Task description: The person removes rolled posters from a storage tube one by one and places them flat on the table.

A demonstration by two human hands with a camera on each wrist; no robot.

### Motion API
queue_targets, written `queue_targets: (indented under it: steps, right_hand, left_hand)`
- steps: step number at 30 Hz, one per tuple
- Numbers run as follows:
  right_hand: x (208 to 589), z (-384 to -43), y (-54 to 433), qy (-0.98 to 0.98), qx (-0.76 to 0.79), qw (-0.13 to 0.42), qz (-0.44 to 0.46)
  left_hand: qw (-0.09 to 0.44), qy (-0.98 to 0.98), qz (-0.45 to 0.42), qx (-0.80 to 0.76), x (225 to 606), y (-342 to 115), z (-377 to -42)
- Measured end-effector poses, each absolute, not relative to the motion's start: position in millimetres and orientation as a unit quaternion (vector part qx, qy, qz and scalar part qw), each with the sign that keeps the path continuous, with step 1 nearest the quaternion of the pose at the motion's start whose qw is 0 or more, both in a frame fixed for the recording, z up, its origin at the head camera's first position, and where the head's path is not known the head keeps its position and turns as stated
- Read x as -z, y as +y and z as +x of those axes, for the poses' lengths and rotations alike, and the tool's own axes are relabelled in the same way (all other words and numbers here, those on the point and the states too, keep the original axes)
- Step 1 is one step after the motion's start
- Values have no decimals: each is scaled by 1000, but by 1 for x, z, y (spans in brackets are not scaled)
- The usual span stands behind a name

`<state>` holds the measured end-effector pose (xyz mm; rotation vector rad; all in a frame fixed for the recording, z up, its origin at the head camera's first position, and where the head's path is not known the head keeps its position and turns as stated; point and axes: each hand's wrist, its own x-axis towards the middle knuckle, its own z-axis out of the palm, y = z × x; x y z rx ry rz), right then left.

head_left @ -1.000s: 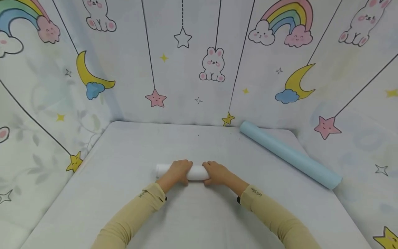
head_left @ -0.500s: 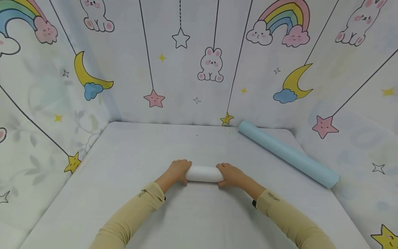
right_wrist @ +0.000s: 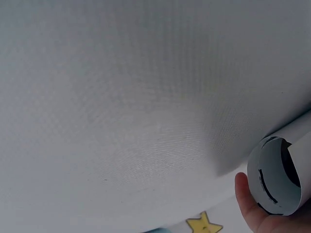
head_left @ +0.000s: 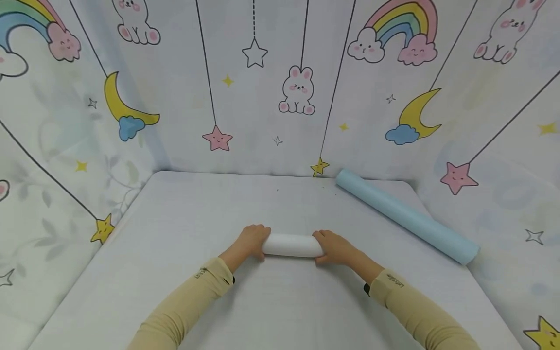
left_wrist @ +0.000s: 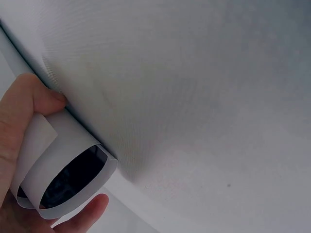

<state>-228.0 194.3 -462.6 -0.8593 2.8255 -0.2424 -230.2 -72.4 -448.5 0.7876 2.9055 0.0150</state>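
Observation:
A white rolled-up sheet of paper [head_left: 292,245] lies across the middle of the table, held by both hands. My left hand [head_left: 251,240] grips its left end, thumb on the near side and fingers over the top. At the right end, my right hand [head_left: 334,247] holds it the same way. In the left wrist view the paper roll [left_wrist: 73,131] has a dark hollow inside and a loose overlapping edge. Black printed marks show on the inner face of the roll [right_wrist: 272,174] in the right wrist view.
A longer light blue roll [head_left: 407,216] lies slantwise at the right side of the white-covered table [head_left: 197,199]. Cloth walls printed with stars, moons and rabbits [head_left: 297,92] stand around the table's back and sides.
My right hand has moved to the right, widening the gap between the hands. The roll's left end, which stuck out past my left hand, has shifted right into it. The blue roll stays put.

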Motion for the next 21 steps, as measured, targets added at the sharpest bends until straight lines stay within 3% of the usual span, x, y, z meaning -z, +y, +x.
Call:
queue_targets:
  steps: [12,21]
  right_hand:
    - [464,-228,194,948,83,80,-296]
    - [460,-229,196,949,31,41,-312]
  left_hand:
    - [68,964,257,14,448,-71,-230]
    - [22,952,304,37,451,-74,-218]
